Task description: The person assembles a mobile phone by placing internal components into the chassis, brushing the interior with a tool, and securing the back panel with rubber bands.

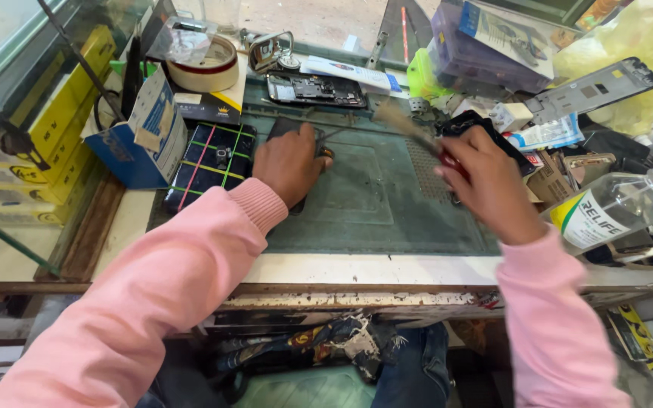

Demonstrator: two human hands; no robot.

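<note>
cluttered bench: left hand [290, 162] presses the dark phone [290, 127] flat on the green mat [376, 204]; right hand [489, 185] pinches a blurred brush [406, 127]; best to brush lightly.

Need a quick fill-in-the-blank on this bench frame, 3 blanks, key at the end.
1. The left hand presses down on a dark flat device lying on the ____ work mat.
2. The right hand holds a ____ by its red handle.
3. Both sleeves are ____ in colour.
4. The roll of tape sits at the ____ of the bench, beyond the left hand.

Missing words: green; brush; pink; back
</note>
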